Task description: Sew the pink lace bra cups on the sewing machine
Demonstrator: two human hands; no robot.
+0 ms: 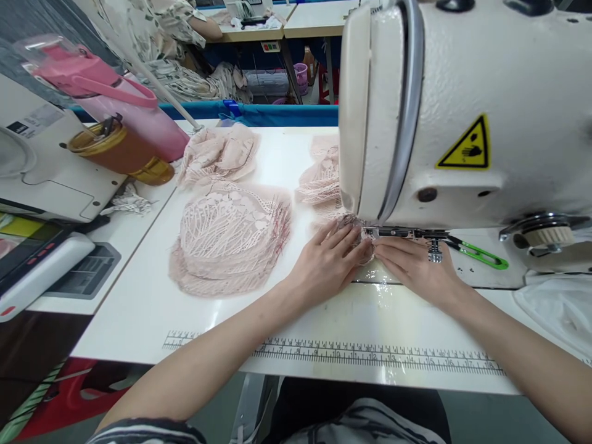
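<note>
A white sewing machine head (383, 111) stands over the table. Under its presser area lies a piece of pale pink lace fabric (324, 185), partly hidden behind the machine head and my hands. My left hand (328, 262) rests on the lace just left of the needle area, its fingers stretched out flat. From the other side my right hand (419, 268) reaches in, fingers extended and pointing left beside the presser parts; its fingertips are close to the left ones. To the left lies a stack of pink lace pieces (231, 240) with reddish edges.
A crumpled lace bundle (219, 154) sits behind the stack. Green-handled thread snips (485, 256) lie right of my right hand. A pink bottle (134, 114) and brown cup (124, 151) stand at the left. A printed ruler (333, 353) runs along the front edge. White fabric (559, 308) lies right.
</note>
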